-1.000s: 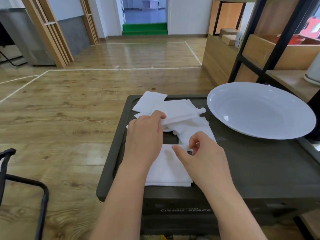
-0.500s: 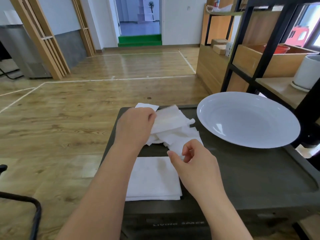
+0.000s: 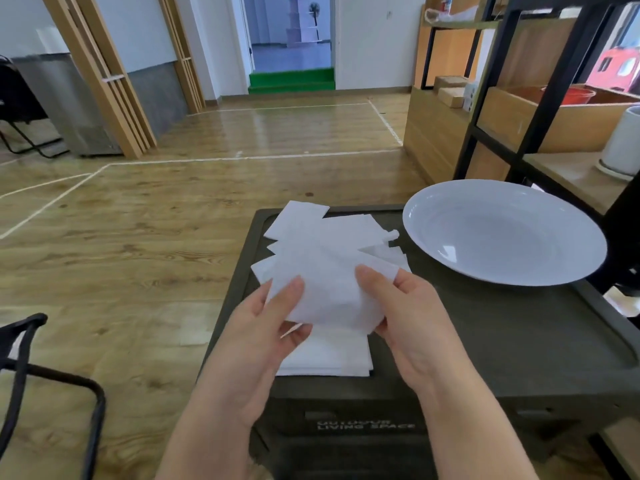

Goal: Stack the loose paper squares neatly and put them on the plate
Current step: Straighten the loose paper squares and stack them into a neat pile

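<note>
Both hands hold one white paper square above the dark box lid. My left hand pinches its left edge between thumb and fingers. My right hand pinches its right edge the same way. Under the held square lies a neat stack of paper squares near the lid's front edge. Several loose squares lie scattered at the lid's far left. The big white plate rests on the right side, with nothing in it.
The dark storage box serves as the table, with wooden floor to its left. A black metal shelf frame with wooden boards stands at the right, close behind the plate. A black chair frame is at the lower left.
My left hand has drawn a square back from the loose pile toward me, and my right hand has taken hold of its other edge. The square now hangs over the stack.
</note>
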